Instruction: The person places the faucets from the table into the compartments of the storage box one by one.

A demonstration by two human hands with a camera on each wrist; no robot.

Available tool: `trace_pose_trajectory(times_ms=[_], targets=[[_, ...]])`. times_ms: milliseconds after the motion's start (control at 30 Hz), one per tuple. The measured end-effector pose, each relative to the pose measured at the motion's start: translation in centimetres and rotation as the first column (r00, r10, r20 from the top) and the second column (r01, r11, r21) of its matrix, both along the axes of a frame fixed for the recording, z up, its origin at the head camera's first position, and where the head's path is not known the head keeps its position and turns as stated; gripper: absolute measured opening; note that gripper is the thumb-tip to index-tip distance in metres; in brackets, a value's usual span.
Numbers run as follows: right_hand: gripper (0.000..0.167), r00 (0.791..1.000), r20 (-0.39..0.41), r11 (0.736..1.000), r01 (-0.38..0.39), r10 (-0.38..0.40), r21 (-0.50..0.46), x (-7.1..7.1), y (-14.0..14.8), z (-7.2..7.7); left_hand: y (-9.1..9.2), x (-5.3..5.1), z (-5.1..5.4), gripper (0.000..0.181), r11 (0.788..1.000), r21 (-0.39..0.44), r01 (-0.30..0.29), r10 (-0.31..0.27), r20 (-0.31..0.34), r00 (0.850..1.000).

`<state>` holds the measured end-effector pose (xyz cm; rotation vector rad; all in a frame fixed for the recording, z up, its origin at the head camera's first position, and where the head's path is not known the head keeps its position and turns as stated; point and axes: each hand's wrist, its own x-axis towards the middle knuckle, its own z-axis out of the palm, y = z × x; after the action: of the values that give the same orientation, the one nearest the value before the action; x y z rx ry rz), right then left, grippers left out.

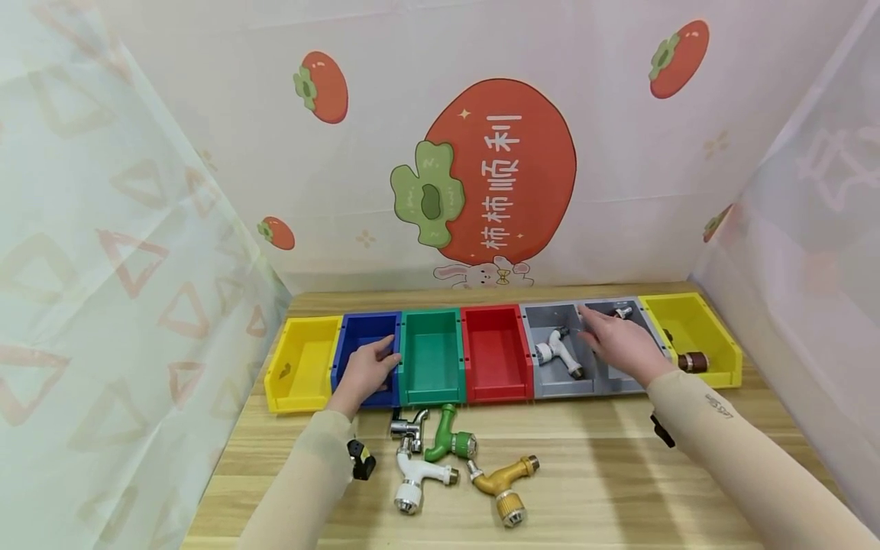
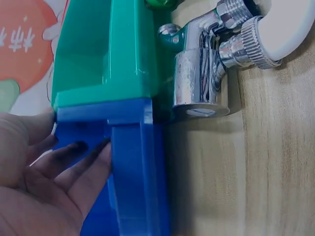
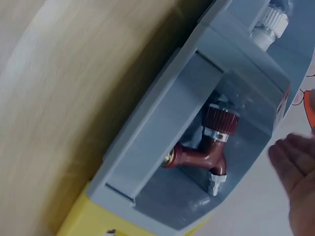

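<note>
My left hand [image 1: 368,373] reaches into the blue bin [image 2: 135,177], its thumb at the rim beside the green bin [image 1: 431,359] and its other fingers inside. No faucet shows in its grasp. My right hand [image 1: 622,344] is held over the two grey bins [image 3: 147,147], fingers extended and holding nothing. A maroon faucet [image 3: 209,155] lies in the grey bin beneath it, and a white faucet [image 1: 560,353] lies in the grey bin to the left. On the table before the bins are a chrome faucet [image 2: 197,73], a green faucet [image 1: 448,439], another white faucet [image 1: 415,475] and a gold faucet [image 1: 504,481].
The bins stand in one row along the back of the wooden table [image 1: 584,473]. A yellow bin [image 1: 302,367] ends the row at left, and a red bin [image 1: 495,347] sits mid-row. The right yellow bin [image 1: 725,359] contains a maroon-handled faucet [image 1: 693,362]. Printed cloth [image 1: 605,229] hangs behind.
</note>
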<state>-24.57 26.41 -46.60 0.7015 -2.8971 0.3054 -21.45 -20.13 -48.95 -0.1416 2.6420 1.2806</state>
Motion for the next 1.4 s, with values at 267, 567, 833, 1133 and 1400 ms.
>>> trace_pose_trajectory(times_ms=[267, 567, 833, 1133, 1400], targets=[[0.045, 0.961, 0.229, 0.979, 0.179, -0.153, -0.096, -0.2, 0.0, -0.5, 2.1, 1.5, 2.4, 0.057, 0.965, -0.246, 0.089, -0.126, -0.142, 0.982], [0.043, 0.928, 0.314, 0.949, 0.264, -0.201, -0.173, -0.6, 0.9, -1.0, 5.9, 4.7, 4.0, 0.061, 0.880, -0.407, 0.245, -0.327, -0.146, 0.934], [0.044, 0.905, 0.387, 0.951, 0.260, -0.179, -0.169, -0.8, 1.2, -0.8, 10.5, 8.7, 3.1, 0.067, 0.754, -0.496, 0.431, -0.537, -0.089, 0.839], [0.039, 0.902, 0.405, 0.961, 0.229, -0.150, -0.155, -0.9, 0.9, -0.1, 14.5, 12.1, 0.3, 0.088, 0.514, -0.656, 0.552, -0.741, -0.017, 0.671], [0.036, 0.902, 0.406, 0.962, 0.227, -0.148, -0.152, -0.9, 1.0, -0.1, 15.7, 13.7, -2.0, 0.099, 0.361, -0.742, 0.565, -0.849, -0.011, 0.528]])
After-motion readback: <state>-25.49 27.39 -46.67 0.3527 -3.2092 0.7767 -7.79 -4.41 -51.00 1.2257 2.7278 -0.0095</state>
